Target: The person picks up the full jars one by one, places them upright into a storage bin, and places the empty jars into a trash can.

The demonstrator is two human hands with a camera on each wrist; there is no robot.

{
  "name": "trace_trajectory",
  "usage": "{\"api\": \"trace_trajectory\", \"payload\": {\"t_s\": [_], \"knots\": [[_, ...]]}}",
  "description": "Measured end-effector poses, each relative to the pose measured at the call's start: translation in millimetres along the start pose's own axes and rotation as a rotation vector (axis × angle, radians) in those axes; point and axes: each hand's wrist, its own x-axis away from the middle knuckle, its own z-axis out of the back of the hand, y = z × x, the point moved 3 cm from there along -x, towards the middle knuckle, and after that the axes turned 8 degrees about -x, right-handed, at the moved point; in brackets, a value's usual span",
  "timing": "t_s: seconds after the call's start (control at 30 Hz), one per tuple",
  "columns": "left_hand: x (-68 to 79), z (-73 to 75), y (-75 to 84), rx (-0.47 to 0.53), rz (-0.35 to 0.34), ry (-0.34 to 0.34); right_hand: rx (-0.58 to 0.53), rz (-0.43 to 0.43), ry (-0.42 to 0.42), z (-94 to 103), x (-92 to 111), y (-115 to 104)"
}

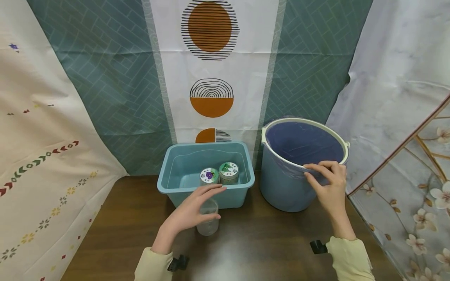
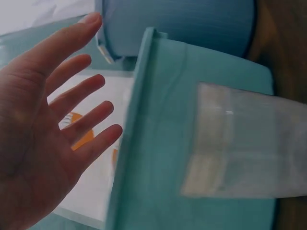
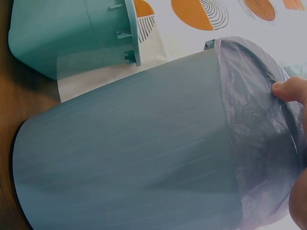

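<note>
My left hand (image 1: 191,208) hovers over a clear jar (image 1: 208,226), fingers spread and thumb apart. In the left wrist view nothing lies in that palm, and the jar (image 2: 249,143) stands beyond the fingers. The jar is in front of a teal plastic basket (image 1: 183,191), with its upper part overlapped by the hand in the head view. My right hand (image 1: 328,183) pinches the near rim of a blue trash bin (image 1: 284,191). Its thumb presses the thin translucent bin liner (image 3: 259,129) folded over the edge; the other fingertips are hidden in the right wrist view.
Inside the basket sit two jars with printed lids, one with a purple flower (image 1: 209,175) and one green (image 1: 228,169). Patterned cloths (image 1: 116,78) hang behind the brown table (image 1: 246,249). A flowered cloth (image 1: 418,218) borders the right side.
</note>
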Motion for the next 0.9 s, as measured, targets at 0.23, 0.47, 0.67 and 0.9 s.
{"api": "trace_trajectory", "payload": {"t_s": [0.23,0.47,0.67,0.9], "knots": [[12.0,-16.1,-8.0,-0.007,0.081,0.025,-0.004,-0.005,-0.013,1.1,-0.6,-1.6],[16.6,-30.4,-18.3,-0.048,0.129,0.051,-0.005,-0.002,-0.012,1.6,-0.8,-0.3],[18.4,-44.8,-31.4,-0.049,0.165,0.065,-0.005,0.002,-0.012,1.5,0.2,-0.1],[18.3,-52.5,-34.4,-0.088,0.174,0.048,-0.002,0.001,-0.006,1.0,-0.3,0.2]]}}
